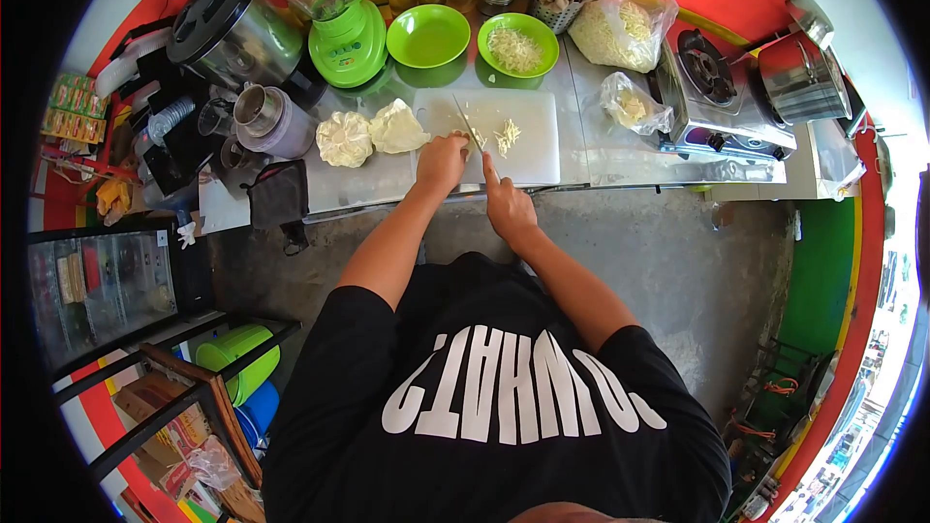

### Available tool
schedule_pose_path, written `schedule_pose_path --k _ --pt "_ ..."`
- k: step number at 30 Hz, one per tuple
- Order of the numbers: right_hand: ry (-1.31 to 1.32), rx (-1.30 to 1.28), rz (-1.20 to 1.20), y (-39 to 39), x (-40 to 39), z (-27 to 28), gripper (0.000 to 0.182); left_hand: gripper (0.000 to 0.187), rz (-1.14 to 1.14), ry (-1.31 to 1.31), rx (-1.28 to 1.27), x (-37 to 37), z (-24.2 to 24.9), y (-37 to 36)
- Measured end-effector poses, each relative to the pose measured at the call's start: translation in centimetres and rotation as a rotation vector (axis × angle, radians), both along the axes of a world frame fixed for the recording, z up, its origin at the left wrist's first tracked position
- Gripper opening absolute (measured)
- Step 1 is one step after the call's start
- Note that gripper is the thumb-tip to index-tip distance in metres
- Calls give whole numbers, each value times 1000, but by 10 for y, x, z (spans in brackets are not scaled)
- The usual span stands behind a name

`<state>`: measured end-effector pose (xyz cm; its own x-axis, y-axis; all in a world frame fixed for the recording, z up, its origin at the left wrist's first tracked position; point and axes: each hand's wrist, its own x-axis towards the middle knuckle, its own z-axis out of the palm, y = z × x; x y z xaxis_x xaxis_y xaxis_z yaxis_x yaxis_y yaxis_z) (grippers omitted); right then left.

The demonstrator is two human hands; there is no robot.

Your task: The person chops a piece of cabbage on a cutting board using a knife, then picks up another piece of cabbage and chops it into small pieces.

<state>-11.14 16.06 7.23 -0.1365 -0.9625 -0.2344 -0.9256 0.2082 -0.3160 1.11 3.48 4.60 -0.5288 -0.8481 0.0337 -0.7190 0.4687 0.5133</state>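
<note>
The right hand (511, 208) grips the knife (465, 117), its blade slanting forward and leftward over the cutting board (540, 116), between pale shreds (507, 138) and the nearer left hand (443, 163), whose grip I cannot tell.

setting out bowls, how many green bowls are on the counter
2. One round green plastic bowl sits beside the green plastic blender; the other green bowl, right of the first, holds thin pale shreds. More could be hidden.

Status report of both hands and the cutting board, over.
Right hand: gripping knife. Left hand: at cutting board, close to knife, hold unclear. Pale cut strips: on board.
</note>
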Motion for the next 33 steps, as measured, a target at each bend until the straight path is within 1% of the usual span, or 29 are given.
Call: schedule_pose_path --k 2,5,9,11,14,17,20,23,26,29,33 --pt "0 34 27 -6 -3 6 78 12 -3 26 -24 1 -4 -2" --pt "30 85 46 -12 -8 15 77 12 11 -51 -5 0 -3 -1" --pt "44 88 20 2 -3 -1 76 11 12 -8 -19 0 -4 -2" --pt "37 14 42 7 -6 -16 76 10 9 12 -9 1 -6 0" --pt "-13 28 29 -7 -6 3 76 11 5 73 -62 1 -13 -4" --pt "-29 53 24 -10 -6 15 76 12 16 -5 -7 1 -11 -3" --pt "-10 81 2 -1 1 13 75 11 12 9 -22 0 -14 -3" --pt "42 56 22 0 4 -5 74 9 11 71 -37 0 -15 -1" --pt "11 39 25 -15 0 -1 75 10 12 58 -34 1 -13 -1" --pt "-10 76 19 -17 -1 18 77 11 39 25 13 0 -10 -2" --pt "25 67 10 -1 2 -3 77 12 25 39 -42 1 -13 -1"
